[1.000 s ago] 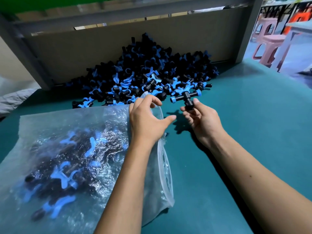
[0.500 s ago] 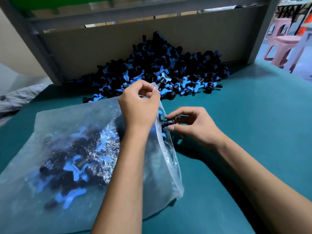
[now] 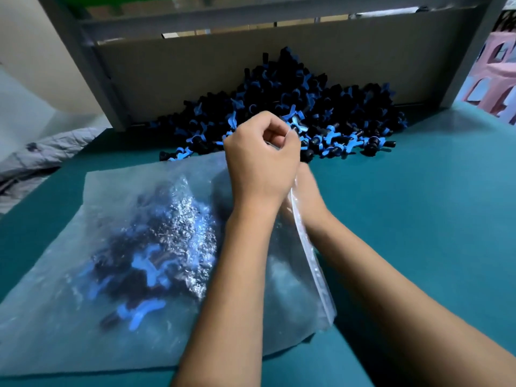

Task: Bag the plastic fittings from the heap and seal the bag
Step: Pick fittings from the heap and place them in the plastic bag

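Left hand [image 3: 261,160]: fingers curled, pinching the top lip of the clear bag [image 3: 92,317] to hold its mouth up. Right hand [image 3: 308,196] reaches into the mouth behind the film; finger state cannot be told. Fittings [image 3: 145,263] lie inside the bag. Risks: lip slipping so the mouth collapses on the wrist; a fitting snagging the zip strip [image 3: 310,258]. Heap [image 3: 293,118] just beyond, on teal table [image 3: 418,219], against grey backboard [image 3: 223,65]; pink stools [image 3: 499,71] at right

A packing workshop: bulk heap of fittings [image 3: 293,118] on a teal workbench [image 3: 418,205] under metal shelving [image 3: 92,68]
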`<state>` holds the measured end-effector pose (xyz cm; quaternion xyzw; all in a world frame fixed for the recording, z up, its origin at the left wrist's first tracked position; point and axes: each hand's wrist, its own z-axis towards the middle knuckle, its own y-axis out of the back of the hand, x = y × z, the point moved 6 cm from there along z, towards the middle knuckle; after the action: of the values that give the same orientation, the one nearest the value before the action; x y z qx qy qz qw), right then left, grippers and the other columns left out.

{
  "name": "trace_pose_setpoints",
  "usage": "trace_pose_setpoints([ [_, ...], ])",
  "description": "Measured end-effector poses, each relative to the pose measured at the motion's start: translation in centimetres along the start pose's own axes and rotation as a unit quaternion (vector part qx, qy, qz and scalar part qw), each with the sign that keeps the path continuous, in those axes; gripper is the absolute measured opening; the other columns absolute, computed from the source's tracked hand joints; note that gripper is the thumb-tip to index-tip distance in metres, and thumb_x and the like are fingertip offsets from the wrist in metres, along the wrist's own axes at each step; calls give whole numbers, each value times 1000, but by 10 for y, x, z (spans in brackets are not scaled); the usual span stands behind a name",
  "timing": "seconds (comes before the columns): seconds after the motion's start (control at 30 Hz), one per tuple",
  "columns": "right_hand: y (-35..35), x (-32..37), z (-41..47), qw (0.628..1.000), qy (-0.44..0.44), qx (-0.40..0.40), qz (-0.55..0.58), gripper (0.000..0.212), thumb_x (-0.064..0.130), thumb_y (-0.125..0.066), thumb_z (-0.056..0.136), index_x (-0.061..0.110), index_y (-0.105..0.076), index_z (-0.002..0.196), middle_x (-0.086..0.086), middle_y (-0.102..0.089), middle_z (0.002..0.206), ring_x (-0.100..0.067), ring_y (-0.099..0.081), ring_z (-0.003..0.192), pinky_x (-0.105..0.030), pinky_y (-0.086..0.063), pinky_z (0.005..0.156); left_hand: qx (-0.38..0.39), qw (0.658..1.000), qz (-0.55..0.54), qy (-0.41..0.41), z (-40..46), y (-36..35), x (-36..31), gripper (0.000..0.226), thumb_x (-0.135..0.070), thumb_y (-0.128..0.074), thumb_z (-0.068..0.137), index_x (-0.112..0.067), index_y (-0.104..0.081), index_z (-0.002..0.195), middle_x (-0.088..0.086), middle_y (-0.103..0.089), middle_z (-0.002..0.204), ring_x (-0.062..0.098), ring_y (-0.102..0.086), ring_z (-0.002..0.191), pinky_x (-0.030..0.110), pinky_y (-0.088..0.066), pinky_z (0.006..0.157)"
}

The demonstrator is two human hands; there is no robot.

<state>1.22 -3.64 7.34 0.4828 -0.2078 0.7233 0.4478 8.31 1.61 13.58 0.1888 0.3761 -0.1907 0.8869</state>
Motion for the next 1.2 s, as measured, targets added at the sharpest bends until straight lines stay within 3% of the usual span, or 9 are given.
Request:
trace_pose_setpoints([
  [0.2,66,-44,26,946,-83,-162,-268,16,13,-64,84,19,-75,95,6,-74,90,-11,-68,89,-35,-55,86,74,990,38,111,-28,-32,45,10,-11,-73,80,-19,-70,83,-9,-66,67,1,-59,63,15,-44,63],
  [0.37,65,-77,53,835,-48,1,-548,64,18,-66,86,28,-43,145,-14,-36,146,-41,-31,132,-46,-45,101,108,978,86,153,-44,-42,66,12,-17,-72,81,-25,-67,88,-10,-68,71,8,-64,68,24,-45,60],
  [0.47,47,-90,67,777,-1,121,-617,69,29,-51,98,45,-17,156,-2,10,167,-40,3,151,-54,-33,110,100,978,92,160,-44,-42,69,13,-13,-69,79,-24,-68,86,-11,-66,68,8,-63,67,24,-45,59],
  [0.57,38,-104,76,754,-28,203,-625,64,34,-44,100,40,-17,158,7,29,164,-36,20,152,-61,-22,117,99,976,95,168,-45,-42,73,14,-13,-68,77,-25,-68,82,-14,-66,68,6,-63,67,24,-48,60],
  [0.7,42,-106,85,737,-30,223,-637,56,33,-41,100,36,-26,153,3,14,167,-42,-1,152,-51,-27,118,99,975,97,176,-45,-41,79,13,-16,-68,76,-28,-68,81,-16,-67,70,-1,-61,67,20,-40,55],
  [0.83,65,-91,80,750,-8,112,-652,34,38,-51,99,33,-41,131,-13,-9,159,-46,-36,125,-46,-41,102,100,975,87,179,-45,-38,82,13,-17,-67,75,-29,-68,79,-16,-67,70,-3,-60,67,11,-36,48],
  [0.93,90,-83,71,772,-27,49,-634,34,39,-63,95,25,-47,121,-14,-22,145,-42,-41,110,-47,-48,84,101,975,77,182,-45,-39,84,14,-16,-68,75,-29,-68,78,-17,-67,69,-4,-60,65,9,-36,46],
  [1.0,111,-79,63,792,-38,-6,-609,25,20,-63,94,20,-46,111,-14,-28,133,-40,-43,103,-45,-49,70,106,973,80,187,-45,-40,84,14,-17,-67,76,-31,-67,78,-20,-67,72,-5,-61,65,14,-36,48],
  [1.2,146,-76,35,840,-29,-58,-538,14,1,-55,82,9,-44,85,-9,-50,90,-36,-49,82,-41,-39,64,119,971,91,188,-46,-42,82,13,-21,-66,77,-35,-65,79,-39,-62,83,-8,-60,68,19,-36,53],
])
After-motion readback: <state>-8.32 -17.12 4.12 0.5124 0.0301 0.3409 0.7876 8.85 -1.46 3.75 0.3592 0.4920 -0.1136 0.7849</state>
